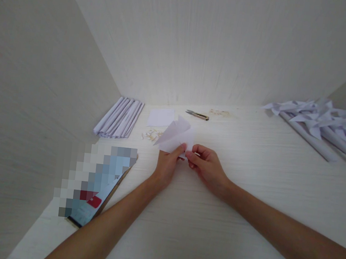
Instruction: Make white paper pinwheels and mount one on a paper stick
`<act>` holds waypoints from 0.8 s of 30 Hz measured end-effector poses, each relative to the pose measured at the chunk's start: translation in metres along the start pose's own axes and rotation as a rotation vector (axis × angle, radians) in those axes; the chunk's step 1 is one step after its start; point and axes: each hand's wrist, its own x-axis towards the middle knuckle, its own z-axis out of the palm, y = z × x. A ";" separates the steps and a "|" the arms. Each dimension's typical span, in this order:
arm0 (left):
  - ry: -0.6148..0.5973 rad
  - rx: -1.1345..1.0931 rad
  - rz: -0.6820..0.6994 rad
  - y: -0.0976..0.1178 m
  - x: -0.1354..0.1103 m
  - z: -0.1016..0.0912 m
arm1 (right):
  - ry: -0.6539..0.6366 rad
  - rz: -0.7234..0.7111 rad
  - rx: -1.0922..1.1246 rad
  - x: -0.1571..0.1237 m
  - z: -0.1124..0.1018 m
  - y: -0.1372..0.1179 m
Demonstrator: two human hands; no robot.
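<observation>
A white paper square with cut, partly folded flaps (175, 137) is held up above the middle of the table. My left hand (168, 162) grips it from below, the thumb pressed on its face. At the paper's lower right corner, my right hand (206, 164) is closed with thumb and fingers pinched together. Whether those fingertips hold the corner itself or some small item is hard to make out. Just behind the paper lies a scatter of small pale sticks or pins (152, 134).
Rolled paper tubes (119, 117) lie at the back left, beside a stack of paper squares (161, 117). Thread snips (197, 115) and another small scatter (219, 112) are behind. Paper pinwheels on tubes (319, 120) fill the right. A partly blurred phone (90, 207) lies by my left forearm.
</observation>
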 end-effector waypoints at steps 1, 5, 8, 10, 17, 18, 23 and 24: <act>-0.005 0.009 0.000 0.000 0.000 0.000 | -0.002 0.004 0.015 0.000 0.000 0.000; -0.028 0.027 0.009 -0.002 0.000 -0.001 | -0.025 -0.010 0.088 -0.002 -0.001 0.001; -0.022 0.033 0.012 -0.003 0.000 -0.001 | -0.033 -0.033 0.106 -0.002 -0.002 0.002; -0.020 0.036 0.012 -0.003 0.000 -0.001 | -0.043 -0.039 0.109 -0.002 -0.003 0.003; 0.011 -0.008 -0.007 0.001 -0.001 0.002 | -0.012 0.011 0.160 -0.001 0.000 -0.002; 0.024 -0.022 -0.009 0.002 0.000 0.002 | -0.001 0.026 0.193 -0.001 0.001 -0.004; 0.027 -0.038 -0.002 0.002 0.000 0.001 | 0.061 0.029 0.200 0.000 0.003 -0.005; 0.025 -0.029 0.000 0.001 0.001 0.001 | 0.067 0.031 0.157 0.000 0.002 -0.004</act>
